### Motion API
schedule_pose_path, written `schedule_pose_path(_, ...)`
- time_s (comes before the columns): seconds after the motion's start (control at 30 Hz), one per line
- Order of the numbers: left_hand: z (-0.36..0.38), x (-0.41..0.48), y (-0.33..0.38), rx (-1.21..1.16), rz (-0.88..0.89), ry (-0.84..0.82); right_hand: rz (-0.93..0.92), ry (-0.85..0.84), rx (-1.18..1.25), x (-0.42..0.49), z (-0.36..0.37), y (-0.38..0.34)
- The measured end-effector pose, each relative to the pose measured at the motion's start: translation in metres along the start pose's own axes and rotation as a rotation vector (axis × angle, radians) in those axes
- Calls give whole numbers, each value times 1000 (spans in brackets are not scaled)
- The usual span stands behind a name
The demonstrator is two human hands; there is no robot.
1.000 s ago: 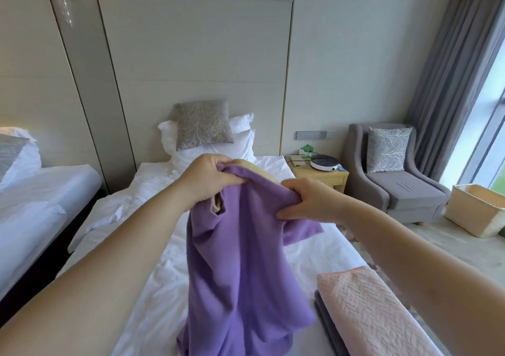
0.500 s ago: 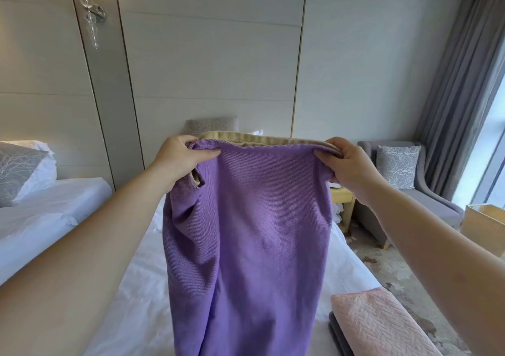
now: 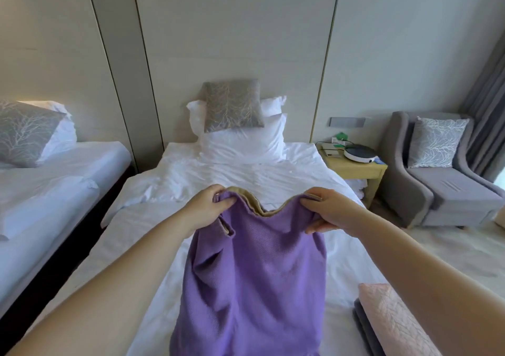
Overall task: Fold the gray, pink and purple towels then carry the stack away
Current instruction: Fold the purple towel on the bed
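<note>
A purple towel (image 3: 254,282) with a tan underside hangs lengthwise over the white bed (image 3: 164,219). My left hand (image 3: 203,209) grips its top left corner and my right hand (image 3: 328,210) grips its top right corner; the top edge sags between them. At the bottom right, a folded pink towel (image 3: 388,320) lies on a folded gray towel (image 3: 364,328), whose edge shows underneath. My right forearm hides part of that stack.
White pillows and a gray patterned cushion (image 3: 232,105) sit at the bed's head. A second bed (image 3: 54,180) stands to the left. On the right are a wooden nightstand (image 3: 355,168) and a gray armchair (image 3: 442,175); the floor beyond is pale.
My hands have lowered the purple towel from chest height toward the bed and moved a little closer together, so its top edge now sags. The view has tilted down.
</note>
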State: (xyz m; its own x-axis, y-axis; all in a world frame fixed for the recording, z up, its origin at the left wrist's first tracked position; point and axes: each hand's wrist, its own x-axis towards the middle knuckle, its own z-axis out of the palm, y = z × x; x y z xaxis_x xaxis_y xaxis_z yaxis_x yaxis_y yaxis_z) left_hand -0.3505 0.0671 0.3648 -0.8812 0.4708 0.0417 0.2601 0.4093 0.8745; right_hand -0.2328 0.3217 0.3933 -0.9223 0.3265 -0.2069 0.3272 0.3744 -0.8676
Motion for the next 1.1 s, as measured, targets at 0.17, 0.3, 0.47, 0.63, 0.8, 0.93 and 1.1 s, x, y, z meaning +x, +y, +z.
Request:
schedule_pose_path(0.17,8,58,-22,22,-11,129,-8,24,79,67,10,-3)
schedule_pose_path(0.3,-3,123,-14,36,-38,262,-92,123,132,134,3,-22)
schedule_pose_path(0.47,-32,209,15,-10,60,376,-272,259,73,207,-20,-60)
schedule_pose_path(0.63,-67,275,72,-54,211,494,-448,400,149,251,-63,-121)
schedule_pose_path(0.8,-88,298,122,-11,369,610,-599,522,263,258,-82,-155)
schedule_pose_path(0.93,-102,292,144,-35,430,611,-671,527,291,246,-93,-176)
schedule_pose_path(1.1,-104,259,133,-34,447,569,-631,487,305,220,-87,-167)
